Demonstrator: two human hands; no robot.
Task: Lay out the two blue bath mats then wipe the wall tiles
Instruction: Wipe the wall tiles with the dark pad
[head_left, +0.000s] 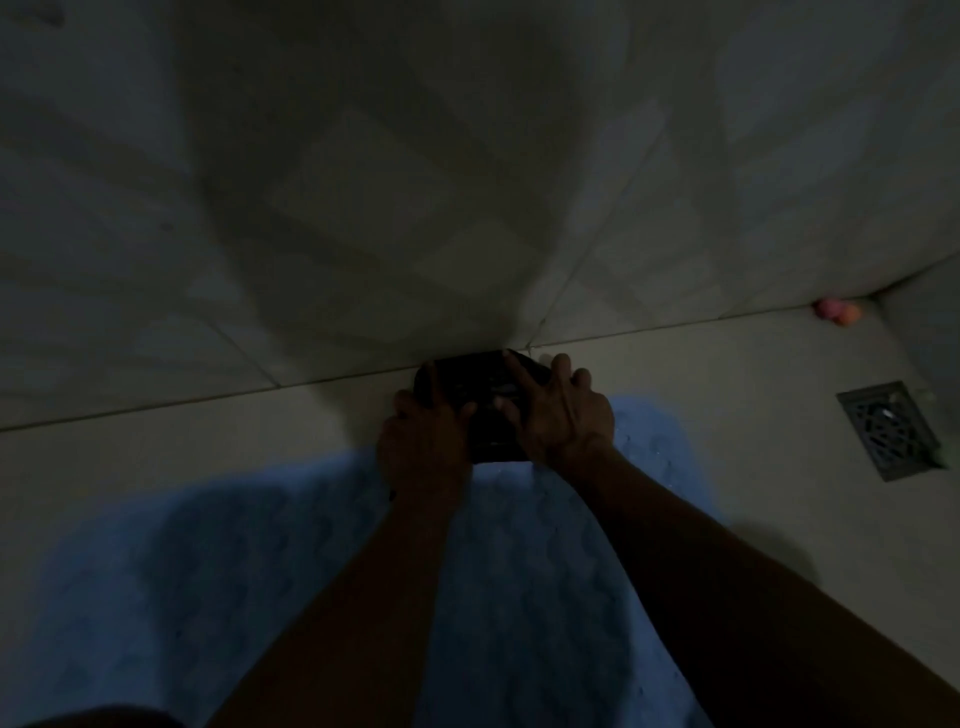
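A blue bath mat (218, 571) lies flat on the pale floor below me, stretching from the lower left towards the right under my arms. Both hands hold a dark, black object (483, 395) at the base of the wall; what it is cannot be made out in the dim light. My left hand (423, 441) grips its left side. My right hand (563, 415) rests on its right side with fingers spread over the top. The grey wall tiles (363, 182) fill the upper part of the view. Only one stretch of blue mat is visible.
A dark square floor drain (888, 428) sits at the right. A small pink and orange thing (836, 312) lies in the far right corner where wall meets floor. The room is very dim. Bare floor tile (156, 441) shows left of the hands.
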